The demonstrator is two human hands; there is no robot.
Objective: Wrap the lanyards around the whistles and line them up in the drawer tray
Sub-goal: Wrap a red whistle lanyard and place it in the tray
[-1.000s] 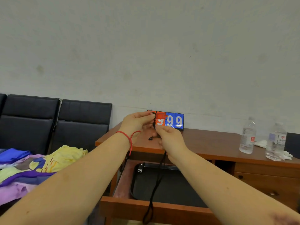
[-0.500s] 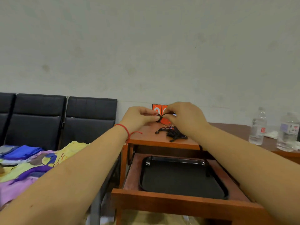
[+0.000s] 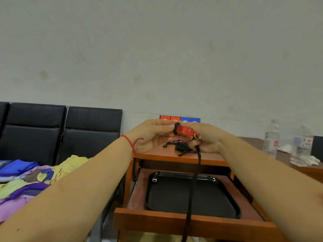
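Observation:
Both hands hold a red whistle [image 3: 185, 130] up above the desk. My left hand [image 3: 152, 135] pinches its left end, where black lanyard is wound round it. My right hand [image 3: 208, 137] grips the right end by the metal ring. The black lanyard [image 3: 193, 180] hangs from the ring straight down past the open drawer. A black tray [image 3: 190, 194] lies in the drawer [image 3: 174, 222], with a small silver piece at its back left corner. A tangle of other lanyards and whistles [image 3: 181, 147] lies on the desk under my hands.
A red and blue scoreboard [image 3: 180, 119] stands at the wall behind my hands. Two water bottles [image 3: 271, 137] stand on the desk at the right. Black chairs [image 3: 61, 131] and a pile of coloured cloth [image 3: 26, 179] fill the left.
The hands have drawn apart, showing the red whistle between them. The lanyard now hangs down from the ring over the drawer. The view has shifted slightly.

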